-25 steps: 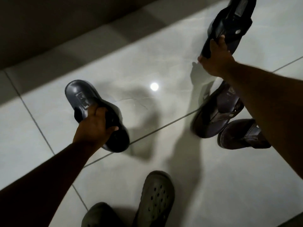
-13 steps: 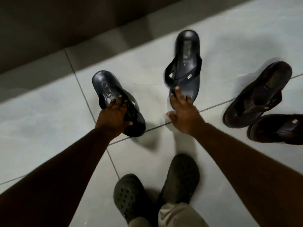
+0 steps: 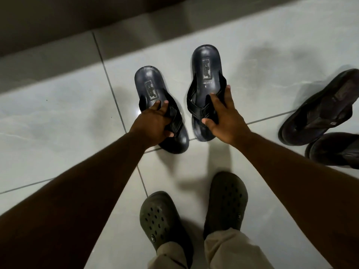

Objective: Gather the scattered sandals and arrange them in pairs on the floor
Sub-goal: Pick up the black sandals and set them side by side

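Two matching black flip-flop sandals lie side by side on the pale tiled floor, heels pointing away from me. My left hand (image 3: pixel 155 123) grips the strap of the left black sandal (image 3: pixel 150 88). My right hand (image 3: pixel 223 117) rests spread over the straps of the right black sandal (image 3: pixel 206 68), fingers apart, palm down on it. Two dark brown sandals sit together at the right edge: one (image 3: pixel 318 111) angled up to the right, the other (image 3: pixel 334 148) partly cut off by the frame.
My feet wear dark green perforated clogs, left (image 3: pixel 159 218) and right (image 3: pixel 227 199), just below the black pair. A dark wall base (image 3: pixel 97 18) runs along the top. Tile (image 3: pixel 48 117) stretches to the left.
Both black sandals have come closer together and now lie nearly parallel. My right hand has moved up from the toe end onto the right sandal's straps. The view has shifted right.
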